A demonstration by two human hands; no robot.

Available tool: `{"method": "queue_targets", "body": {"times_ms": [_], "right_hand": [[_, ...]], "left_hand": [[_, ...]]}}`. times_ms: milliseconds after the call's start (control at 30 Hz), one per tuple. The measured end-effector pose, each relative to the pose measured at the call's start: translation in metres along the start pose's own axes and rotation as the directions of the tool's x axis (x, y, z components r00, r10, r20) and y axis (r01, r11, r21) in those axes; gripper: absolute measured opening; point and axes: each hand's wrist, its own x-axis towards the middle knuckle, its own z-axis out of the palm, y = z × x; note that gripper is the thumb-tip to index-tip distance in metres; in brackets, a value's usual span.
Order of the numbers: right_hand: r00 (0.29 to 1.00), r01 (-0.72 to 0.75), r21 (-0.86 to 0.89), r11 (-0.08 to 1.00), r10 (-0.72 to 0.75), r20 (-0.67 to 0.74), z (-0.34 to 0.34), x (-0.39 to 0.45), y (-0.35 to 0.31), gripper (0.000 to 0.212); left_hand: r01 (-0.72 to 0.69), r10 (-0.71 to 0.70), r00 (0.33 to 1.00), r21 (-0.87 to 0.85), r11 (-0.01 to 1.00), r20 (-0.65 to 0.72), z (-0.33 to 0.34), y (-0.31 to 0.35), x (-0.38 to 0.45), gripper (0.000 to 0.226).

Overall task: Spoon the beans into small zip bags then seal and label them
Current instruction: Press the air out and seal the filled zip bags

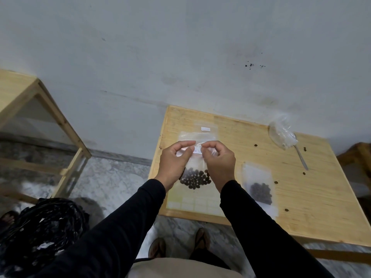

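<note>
Above the near-left part of a pale wooden table (pixel 313 197), a left hand (pixel 174 163) and a right hand (pixel 219 163) pinch the top of a clear zip bag (pixel 195 169), a small white label (pixel 197 150) between the fingertips. Dark round beans (pixel 195 179) pool in its hanging bottom. A second filled bag (pixel 260 189) lies flat on the table just right of it.
</note>
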Motion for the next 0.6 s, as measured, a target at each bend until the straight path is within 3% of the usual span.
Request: {"method": "queue_targets", "body": {"times_ms": [167, 300, 467, 600], "right_hand": [[0.997, -0.055, -0.015, 0.998, 0.056, 0.057, -0.007, 0.01, 0.002, 0.019], [0.991, -0.098, -0.032, 0.995, 0.101, 0.085, -0.018, 0.026, 0.003, 0.005], [0.992, -0.113, -0.023, 0.993, 0.114, 0.052, -0.028, 0.052, 0.012, 0.018], [0.983, -0.092, -0.051, 0.994, 0.099, 0.154, -0.038, 0.071, 0.019, 0.013]], "left_hand": [[0.016, -0.013, 0.997, 0.038, 0.999, -0.075, 0.013, -0.002, 0.008, 0.014], [-0.009, 0.014, 0.999, 0.105, 0.994, -0.048, 0.025, 0.0, 0.016, 0.017], [-0.002, 0.01, 0.999, 0.161, 0.987, -0.048, 0.043, 0.0, 0.03, 0.023], [0.037, -0.022, 0.993, 0.135, 0.99, -0.115, 0.058, -0.001, 0.047, 0.024]]}}
